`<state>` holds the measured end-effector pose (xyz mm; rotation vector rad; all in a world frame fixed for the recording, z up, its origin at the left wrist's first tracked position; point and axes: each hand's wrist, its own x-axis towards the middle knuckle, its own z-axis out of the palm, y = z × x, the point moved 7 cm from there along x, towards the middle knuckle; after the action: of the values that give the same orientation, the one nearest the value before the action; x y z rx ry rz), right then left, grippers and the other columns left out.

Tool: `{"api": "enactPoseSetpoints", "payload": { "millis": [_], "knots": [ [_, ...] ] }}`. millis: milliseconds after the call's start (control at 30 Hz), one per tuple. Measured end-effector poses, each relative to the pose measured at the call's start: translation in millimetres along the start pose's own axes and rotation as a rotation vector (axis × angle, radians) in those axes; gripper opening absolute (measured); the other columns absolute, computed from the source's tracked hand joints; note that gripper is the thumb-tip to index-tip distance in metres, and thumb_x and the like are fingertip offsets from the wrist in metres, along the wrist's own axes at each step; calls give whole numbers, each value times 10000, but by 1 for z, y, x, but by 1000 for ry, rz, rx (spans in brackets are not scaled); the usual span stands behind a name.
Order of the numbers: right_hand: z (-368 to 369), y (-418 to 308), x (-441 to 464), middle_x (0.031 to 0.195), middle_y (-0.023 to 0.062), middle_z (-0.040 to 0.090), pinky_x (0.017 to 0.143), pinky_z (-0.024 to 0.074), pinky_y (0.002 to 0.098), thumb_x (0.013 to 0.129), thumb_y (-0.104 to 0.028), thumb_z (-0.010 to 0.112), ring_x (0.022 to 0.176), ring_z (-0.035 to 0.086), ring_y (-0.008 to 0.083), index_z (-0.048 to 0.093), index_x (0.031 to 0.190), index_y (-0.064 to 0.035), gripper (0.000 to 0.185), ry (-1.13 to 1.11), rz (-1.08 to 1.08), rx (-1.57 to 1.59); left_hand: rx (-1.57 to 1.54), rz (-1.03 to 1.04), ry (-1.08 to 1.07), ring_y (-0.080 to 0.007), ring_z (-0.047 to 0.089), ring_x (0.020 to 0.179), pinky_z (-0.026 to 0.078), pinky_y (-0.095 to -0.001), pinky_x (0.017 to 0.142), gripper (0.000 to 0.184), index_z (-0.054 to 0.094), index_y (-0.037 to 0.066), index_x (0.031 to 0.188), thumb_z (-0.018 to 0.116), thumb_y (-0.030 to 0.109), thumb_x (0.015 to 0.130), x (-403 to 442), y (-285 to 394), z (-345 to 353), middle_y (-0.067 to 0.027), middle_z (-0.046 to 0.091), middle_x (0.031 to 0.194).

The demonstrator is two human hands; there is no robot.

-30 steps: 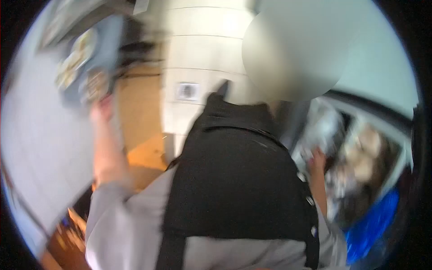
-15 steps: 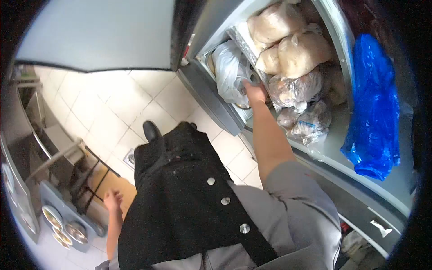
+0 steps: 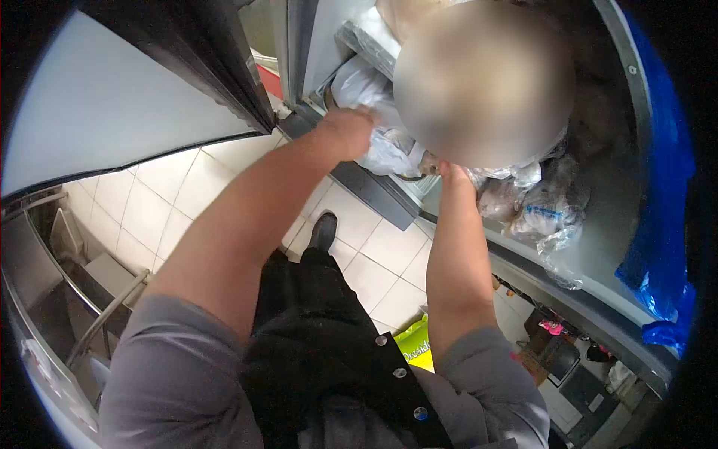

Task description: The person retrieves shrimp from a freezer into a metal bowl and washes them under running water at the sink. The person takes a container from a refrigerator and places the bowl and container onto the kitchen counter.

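A white plastic bag sits at the left side of the open chest compartment, its lower part crumpled. My left hand is closed on this bag, fingers bent and slightly smeared by motion. My right hand is at the bag's right side, beside a small brownish thing at the bag's mouth. A round blurred patch covers part of that hand, so its fingers are mostly hidden. Right of it lie clear plastic bags with pale lumps inside.
A raised lid or door stands at the upper left. Blue plastic hangs along the compartment's right edge. A dark sill borders the tiled floor. A yellow-green packet shows below, and a metal rack at left.
My left hand has come up from low on the left to the white bag. My right hand has shifted slightly right. The view has turned, and a round blur now covers the stacked bags.
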<state>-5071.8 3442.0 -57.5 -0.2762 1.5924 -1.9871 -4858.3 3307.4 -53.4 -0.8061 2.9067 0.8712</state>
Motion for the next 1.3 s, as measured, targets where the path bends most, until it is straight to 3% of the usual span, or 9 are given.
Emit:
{"api": "enactPoseSetpoints", "payload": {
  "millis": [333,433,467,600,700,800,933,1233,1300],
  "knots": [
    [30,6,-26,1230,160,625,925,471,346,826,-266,718,1130,588,290,592,1244,-87,472,-298,63,-1651,-141,-381,111,-368,648,993,505,-463,873,397,592,50,1167,568,319,877,4,-44,-27,-190,633,1162],
    [57,19,-48,1086,168,673,822,514,360,817,-227,702,949,665,308,656,1152,-134,351,-472,-53,-1435,-404,-513,108,-365,652,994,508,-442,881,472,582,35,1189,572,391,880,21,-25,-28,-198,651,1127],
    [80,7,-66,942,146,693,748,532,380,822,-190,672,816,671,344,689,1080,-159,261,-530,-371,-1428,-320,-477,88,-358,647,1011,505,-433,886,461,590,44,1176,562,399,884,29,-22,-14,-206,652,1117],
    [121,0,-99,891,156,680,758,531,399,845,-226,656,819,659,360,685,1083,-142,254,-705,-631,-1292,-109,-480,51,-333,636,1041,494,-404,900,437,617,50,1107,552,424,890,54,-42,15,-208,654,1107],
    [100,9,-94,1060,169,680,885,480,445,887,-300,605,951,644,362,647,1162,-129,327,-550,13,-1482,-638,-679,229,-311,642,981,495,-395,851,432,629,49,1078,562,432,891,40,-74,14,-163,667,1062],
    [79,25,-81,943,211,687,775,529,416,913,-328,591,856,670,370,646,1145,-50,366,-458,-84,-1188,-1186,-736,468,-277,634,880,487,-383,765,400,636,50,1053,553,411,902,33,-86,21,-116,661,953],
    [89,-24,-59,1000,186,700,844,513,407,895,-357,621,940,663,371,607,1220,-37,456,-129,-780,-1368,-1205,-725,470,-239,601,821,461,-366,713,431,620,19,1083,528,409,922,31,-72,5,-100,625,859],
    [97,49,1,1258,228,566,1035,378,413,839,-344,682,1214,501,387,568,1227,-4,528,-485,-46,-1559,-1001,-673,282,-404,618,967,456,-458,858,542,632,-17,1009,397,469,963,32,-72,-17,-238,645,1063],
    [76,29,10,1238,225,575,1023,387,416,843,-317,673,1191,515,378,580,1215,-18,486,-331,-171,-1454,-886,-617,232,-393,631,942,466,-459,854,535,643,-16,1004,414,466,961,33,-72,-12,-229,657,1021]
  ]
}}
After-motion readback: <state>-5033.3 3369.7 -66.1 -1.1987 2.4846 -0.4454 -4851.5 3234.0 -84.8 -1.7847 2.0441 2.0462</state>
